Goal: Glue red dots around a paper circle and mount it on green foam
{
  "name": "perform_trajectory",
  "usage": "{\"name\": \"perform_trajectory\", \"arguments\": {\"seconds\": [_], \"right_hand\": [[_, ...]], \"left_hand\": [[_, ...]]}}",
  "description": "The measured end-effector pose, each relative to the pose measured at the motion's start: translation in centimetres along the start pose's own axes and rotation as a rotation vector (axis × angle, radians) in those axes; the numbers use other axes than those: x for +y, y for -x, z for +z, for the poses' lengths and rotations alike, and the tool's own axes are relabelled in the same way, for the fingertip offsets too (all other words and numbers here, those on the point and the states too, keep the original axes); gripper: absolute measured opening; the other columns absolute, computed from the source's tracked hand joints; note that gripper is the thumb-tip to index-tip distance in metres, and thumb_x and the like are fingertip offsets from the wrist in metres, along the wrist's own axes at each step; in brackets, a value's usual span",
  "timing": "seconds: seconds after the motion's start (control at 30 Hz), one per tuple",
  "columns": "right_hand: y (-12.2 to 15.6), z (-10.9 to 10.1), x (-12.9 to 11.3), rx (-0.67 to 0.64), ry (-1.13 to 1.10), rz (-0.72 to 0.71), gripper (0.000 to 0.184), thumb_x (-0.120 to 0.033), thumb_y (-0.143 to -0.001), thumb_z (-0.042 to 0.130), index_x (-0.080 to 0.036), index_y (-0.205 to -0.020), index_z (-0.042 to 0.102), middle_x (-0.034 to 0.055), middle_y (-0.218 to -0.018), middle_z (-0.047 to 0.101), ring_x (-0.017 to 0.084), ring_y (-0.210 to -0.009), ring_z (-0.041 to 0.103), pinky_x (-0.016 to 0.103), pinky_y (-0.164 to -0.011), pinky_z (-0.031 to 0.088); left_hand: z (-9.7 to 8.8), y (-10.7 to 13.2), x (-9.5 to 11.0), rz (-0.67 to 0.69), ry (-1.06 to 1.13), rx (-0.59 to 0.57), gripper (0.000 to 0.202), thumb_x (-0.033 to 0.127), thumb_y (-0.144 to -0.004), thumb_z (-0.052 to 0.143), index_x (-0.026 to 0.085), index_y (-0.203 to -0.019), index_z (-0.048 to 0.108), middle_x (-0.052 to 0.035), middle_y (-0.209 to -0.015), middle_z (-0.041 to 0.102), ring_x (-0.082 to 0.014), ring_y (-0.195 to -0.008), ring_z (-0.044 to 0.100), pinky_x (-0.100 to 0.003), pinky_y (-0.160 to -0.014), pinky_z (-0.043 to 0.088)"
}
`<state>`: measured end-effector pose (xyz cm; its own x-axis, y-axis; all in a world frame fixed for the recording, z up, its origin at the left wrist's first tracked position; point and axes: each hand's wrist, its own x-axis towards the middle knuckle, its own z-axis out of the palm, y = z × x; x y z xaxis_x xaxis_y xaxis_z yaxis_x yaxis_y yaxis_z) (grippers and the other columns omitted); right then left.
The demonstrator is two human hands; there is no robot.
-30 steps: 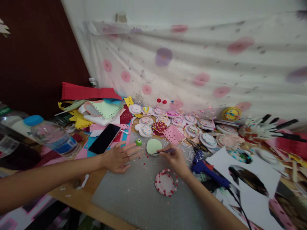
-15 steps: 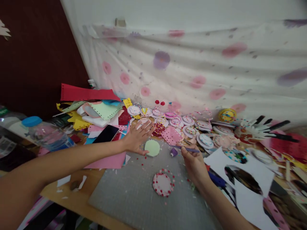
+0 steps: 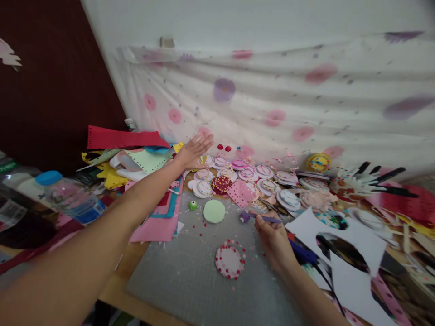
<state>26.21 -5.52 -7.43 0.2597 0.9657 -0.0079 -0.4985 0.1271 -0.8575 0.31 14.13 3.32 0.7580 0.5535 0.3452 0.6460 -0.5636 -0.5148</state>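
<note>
My left hand (image 3: 195, 149) is stretched far forward above the back row of decorated paper circles (image 3: 238, 174), fingers spread and holding nothing. My right hand (image 3: 272, 235) rests on the grey mat (image 3: 190, 280), fingers closed on a thin purple pen-like tool (image 3: 267, 219) that points left. A plain light-green paper circle (image 3: 214, 211) lies on the mat between the hands. Nearer me lies a white circle edged with red dots (image 3: 229, 261). A small purple cap (image 3: 244, 218) sits by the tool's tip.
A pile of coloured foam sheets (image 3: 136, 154) fills the left, with a pink sheet (image 3: 159, 222) below it and a small green punch (image 3: 193, 205) beside. A water bottle (image 3: 68, 194) stands far left. A blue glue gun (image 3: 302, 254) and white cut paper (image 3: 343, 253) lie right. A flowered cloth (image 3: 272, 99) hangs behind.
My left hand lifted off the mat by the green circle and reached forward to the back row of circles. The phone on the foam pile is gone from sight. My right hand drew back right with the tool.
</note>
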Motion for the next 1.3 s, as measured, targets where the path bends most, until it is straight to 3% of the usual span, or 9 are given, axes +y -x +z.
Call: {"name": "perform_trajectory", "arguments": {"seconds": [0.17,0.3,0.43,0.57,0.67,0.73,0.83,1.03,1.3], "right_hand": [[0.5,-0.2,-0.1,0.002,-0.023,0.011,0.03,-0.032,-0.055,0.088,-0.022,-0.063,0.061,-0.0062,-0.052,0.05,0.009,-0.053,0.041,0.025,-0.063,0.04],[0.9,-0.5,-0.2,0.022,-0.038,0.006,0.03,-0.033,-0.056,0.087,-0.021,-0.063,0.06,-0.0044,-0.058,0.056,0.009,-0.054,0.044,0.025,-0.062,0.04],[1.0,-0.7,0.4,0.053,-0.081,-0.004,0.03,-0.032,-0.057,0.086,-0.02,-0.063,0.059,-0.0078,-0.053,0.048,0.008,-0.054,0.044,0.023,-0.063,0.04],[1.3,-0.7,1.3,0.072,-0.122,0.0,0.031,-0.03,-0.057,0.086,-0.02,-0.063,0.058,-0.0087,-0.052,0.048,0.007,-0.052,0.046,0.023,-0.062,0.04],[1.3,-0.6,1.6,0.087,-0.127,-0.004,0.031,-0.03,-0.058,0.085,-0.02,-0.066,0.057,-0.0056,-0.063,0.061,0.008,-0.055,0.051,0.023,-0.061,0.04],[1.1,-0.4,1.7,0.096,-0.12,-0.016,0.032,-0.031,-0.059,0.085,-0.02,-0.067,0.056,-0.0041,-0.069,0.066,0.009,-0.06,0.056,0.023,-0.064,0.042],[0.8,-0.1,2.2,0.113,-0.105,-0.039,0.031,-0.031,-0.061,0.084,-0.021,-0.069,0.055,-0.0043,-0.067,0.067,0.012,-0.071,0.064,0.026,-0.074,0.045],[1.4,0.0,3.5,0.055,0.014,-0.07,0.025,-0.024,-0.071,0.079,-0.02,-0.075,0.055,0.0002,-0.078,0.073,0.018,-0.086,0.07,0.034,-0.086,0.048],[2.0,0.1,3.0,0.038,0.146,-0.088,0.021,-0.02,-0.074,0.076,-0.02,-0.075,0.055,0.0008,-0.081,0.074,0.018,-0.085,0.072,0.029,-0.077,0.052]], "left_hand": [[-0.7,-0.3,-2.9,-0.074,0.019,0.022,0.083,0.036,-0.085,0.05,-0.002,-0.149,0.012,-0.0215,-0.158,0.01,-0.0284,-0.147,0.002,-0.046,-0.118,-0.001],[-2.2,-0.6,-2.4,-0.099,0.09,0.141,0.074,0.026,-0.084,0.048,0.003,-0.148,0.018,-0.022,-0.157,0.014,-0.0307,-0.146,0.007,-0.051,-0.117,0.002],[-5.5,0.8,2.2,-0.152,0.286,0.451,0.058,0.021,-0.08,0.054,0.013,-0.135,0.039,-0.0196,-0.145,0.036,-0.0317,-0.134,0.034,-0.049,-0.108,0.029],[-7.6,4.1,9.7,-0.311,0.744,0.69,0.024,0.014,-0.083,0.052,0.017,-0.107,0.054,-0.0076,-0.098,0.057,-0.0192,-0.091,0.055,-0.034,-0.081,0.047],[-6.9,6.1,14.7,-0.533,1.163,0.62,0.01,0.017,-0.086,0.051,0.017,-0.095,0.057,-0.0027,-0.085,0.055,-0.0142,-0.076,0.053,-0.026,-0.07,0.045],[-5.7,6.8,17.0,-0.692,1.462,0.442,0.011,0.021,-0.089,0.048,0.016,-0.089,0.058,-0.0001,-0.074,0.054,-0.0117,-0.065,0.051,-0.023,-0.061,0.043],[-4.0,7.0,18.9,-0.774,1.728,0.208,0.015,0.025,-0.086,0.05,0.015,-0.085,0.06,0.0001,-0.073,0.056,-0.0107,-0.061,0.05,-0.022,-0.058,0.043],[-2.5,7.7,20.2,-0.793,1.851,-0.003,0.016,0.027,-0.082,0.055,0.015,-0.086,0.063,-0.001,-0.076,0.059,-0.012,-0.066,0.054,-0.022,-0.062,0.046],[-1.8,8.2,20.5,-0.735,1.873,0.021,0.011,0.021,-0.083,0.055,0.015,-0.087,0.063,-0.0014,-0.078,0.059,-0.0122,-0.07,0.055,-0.022,-0.064,0.046]]}}
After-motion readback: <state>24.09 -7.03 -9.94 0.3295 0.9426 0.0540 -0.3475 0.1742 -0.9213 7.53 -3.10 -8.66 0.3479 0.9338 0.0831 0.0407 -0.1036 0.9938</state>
